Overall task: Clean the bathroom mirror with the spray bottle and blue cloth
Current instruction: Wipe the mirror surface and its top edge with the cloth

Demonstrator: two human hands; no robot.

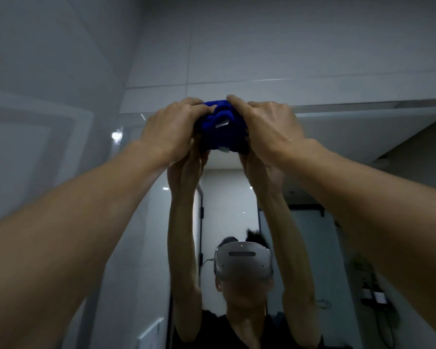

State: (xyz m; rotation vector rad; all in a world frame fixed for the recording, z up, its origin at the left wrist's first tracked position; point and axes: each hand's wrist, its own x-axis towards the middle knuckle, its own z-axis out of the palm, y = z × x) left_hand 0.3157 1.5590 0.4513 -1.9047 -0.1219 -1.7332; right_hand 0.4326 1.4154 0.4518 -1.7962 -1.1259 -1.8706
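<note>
Blue cloth: bunched deep-blue terry cloth (pixel 220 127) with a small white tag, pressed to the glass between both hands, just under the top edge.
Left hand (pixel 173 129): fingers curled closed over the cloth's left side.
Right hand (pixel 267 127): fingers curled closed over its right side.
Mirror: large frameless wall mirror (pixel 363 197), reaching down and right of the hands.
Step, judged: wiping the top strip; keep the pad flat and pressure even.
Edges: grey tiled wall (pixel 237 46) directly above the hands; corner wall to their left.
Room: open glass below both hands.
Spray bottle: not seen.
</note>
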